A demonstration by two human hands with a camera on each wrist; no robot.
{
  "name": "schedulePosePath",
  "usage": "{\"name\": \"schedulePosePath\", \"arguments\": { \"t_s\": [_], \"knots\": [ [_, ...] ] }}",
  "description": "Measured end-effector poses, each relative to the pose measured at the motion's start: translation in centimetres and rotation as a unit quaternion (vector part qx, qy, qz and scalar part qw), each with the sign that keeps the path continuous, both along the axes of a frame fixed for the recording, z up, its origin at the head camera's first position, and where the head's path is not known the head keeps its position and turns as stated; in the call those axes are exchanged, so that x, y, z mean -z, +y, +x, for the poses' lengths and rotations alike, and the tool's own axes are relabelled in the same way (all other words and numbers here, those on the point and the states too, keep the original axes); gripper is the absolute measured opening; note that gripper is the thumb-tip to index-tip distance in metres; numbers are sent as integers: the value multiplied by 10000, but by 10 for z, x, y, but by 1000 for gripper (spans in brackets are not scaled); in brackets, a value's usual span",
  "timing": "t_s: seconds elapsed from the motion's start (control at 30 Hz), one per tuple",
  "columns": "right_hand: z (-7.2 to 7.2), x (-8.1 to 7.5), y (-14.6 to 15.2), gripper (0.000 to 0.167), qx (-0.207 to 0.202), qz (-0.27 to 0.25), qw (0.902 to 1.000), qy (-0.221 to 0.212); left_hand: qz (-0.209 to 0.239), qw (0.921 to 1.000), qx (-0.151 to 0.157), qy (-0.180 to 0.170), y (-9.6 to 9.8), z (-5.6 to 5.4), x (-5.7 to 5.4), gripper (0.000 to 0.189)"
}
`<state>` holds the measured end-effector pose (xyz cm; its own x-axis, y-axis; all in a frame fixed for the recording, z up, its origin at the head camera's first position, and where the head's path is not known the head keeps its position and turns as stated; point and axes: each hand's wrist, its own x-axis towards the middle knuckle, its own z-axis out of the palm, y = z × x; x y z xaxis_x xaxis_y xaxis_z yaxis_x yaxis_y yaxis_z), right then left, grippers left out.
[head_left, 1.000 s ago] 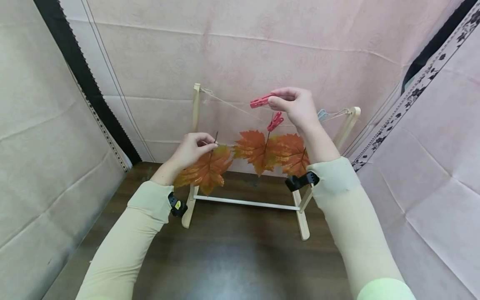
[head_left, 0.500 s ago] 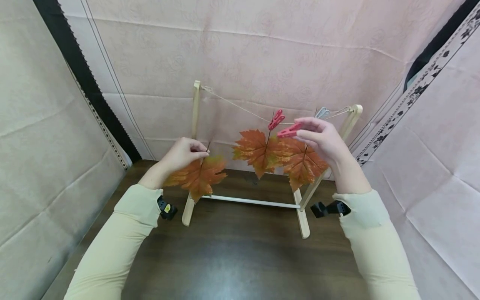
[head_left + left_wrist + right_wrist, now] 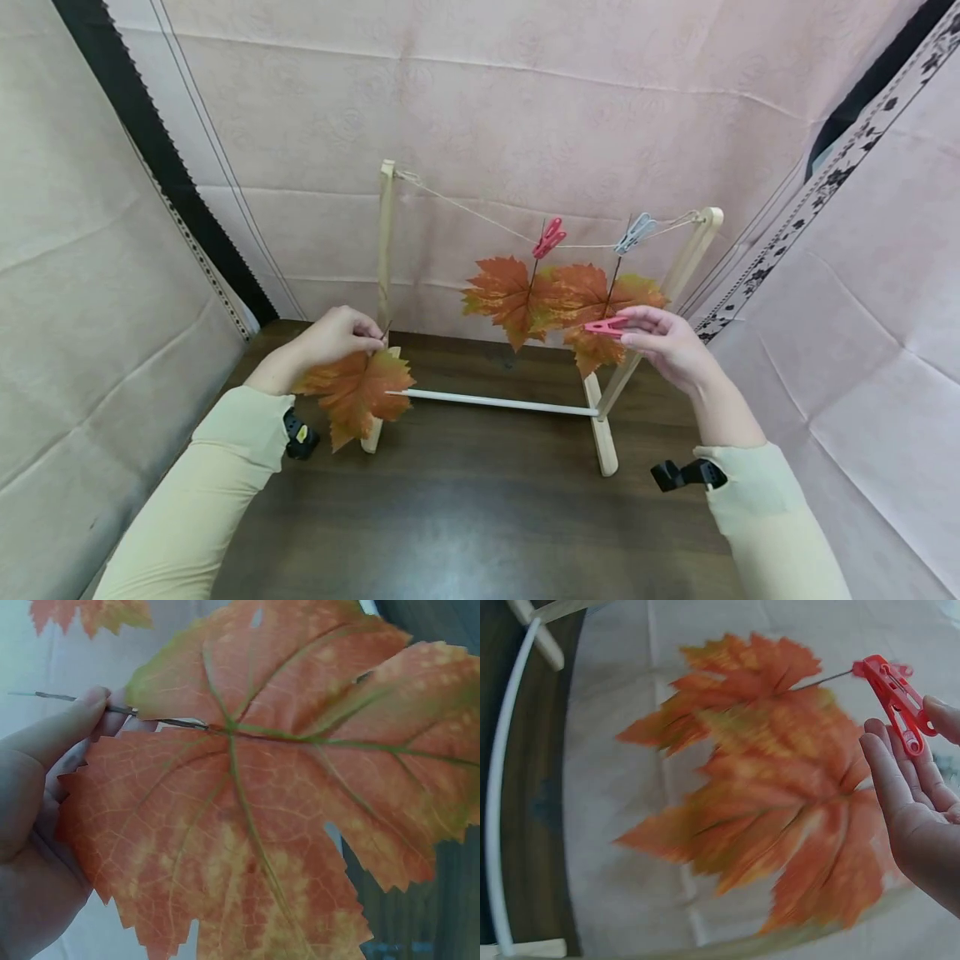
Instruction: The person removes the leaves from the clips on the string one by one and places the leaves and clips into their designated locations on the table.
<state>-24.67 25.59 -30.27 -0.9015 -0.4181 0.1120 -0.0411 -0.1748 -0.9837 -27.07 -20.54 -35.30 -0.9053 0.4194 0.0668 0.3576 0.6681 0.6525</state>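
My left hand [image 3: 341,342] pinches the thin stem of an orange artificial maple leaf [image 3: 360,396] between thumb and fingers. In the left wrist view that leaf [image 3: 262,765] spreads broadly in front of the palm. My right hand [image 3: 667,350] holds a red clothespin [image 3: 606,326] by its end, in front of the right hanging leaf. Two more leaves hang by their stems from a string [image 3: 480,218]. A second red clothespin [image 3: 550,239] grips the left leaf [image 3: 506,300], and a light blue clothespin [image 3: 635,233] grips the right leaf [image 3: 592,308], which partly overlaps its neighbour.
The string is tied between a left wooden post [image 3: 386,242] and a right wooden post [image 3: 690,257]. A white rod [image 3: 495,402] joins the stand's feet low down. Beneath is a dark wooden table [image 3: 465,500], with pale cloth [image 3: 480,108] behind and at both sides.
My left hand has moved left and down with its leaf. My right hand has moved right and down from above the string, carrying the red clothespin. The hanging leaves keep their places.
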Motion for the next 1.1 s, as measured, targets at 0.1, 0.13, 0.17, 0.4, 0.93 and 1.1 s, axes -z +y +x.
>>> {"name": "schedulePosePath", "arguments": {
  "t_s": [0.1, 0.13, 0.17, 0.4, 0.93, 1.1],
  "knots": [
    [1, 18, 9, 31, -21, -44, 9999, -106, -127, 9997, 120, -176, -7, 1, 7, 10],
    [2, 23, 12, 31, -26, -43, 9999, -145, -144, 9995, 152, -219, -9, 0, 10, 9],
    [2, 29, 15, 32, -28, -24, 9998, -175, -161, 9994, 170, -267, -11, 1, 12, 9],
    [9, 65, 36, 33, 32, -34, 9992, -407, -343, 9981, 258, -444, -16, 2, 29, 8],
    [22, 129, 73, 34, -197, -417, 9959, -777, -74, 9968, 56, -794, -29, 15, 91, 7],
    [24, 149, 80, 34, -39, -131, 9966, -808, 163, 9953, -166, -940, -30, 15, 108, 5]
  ]
}}
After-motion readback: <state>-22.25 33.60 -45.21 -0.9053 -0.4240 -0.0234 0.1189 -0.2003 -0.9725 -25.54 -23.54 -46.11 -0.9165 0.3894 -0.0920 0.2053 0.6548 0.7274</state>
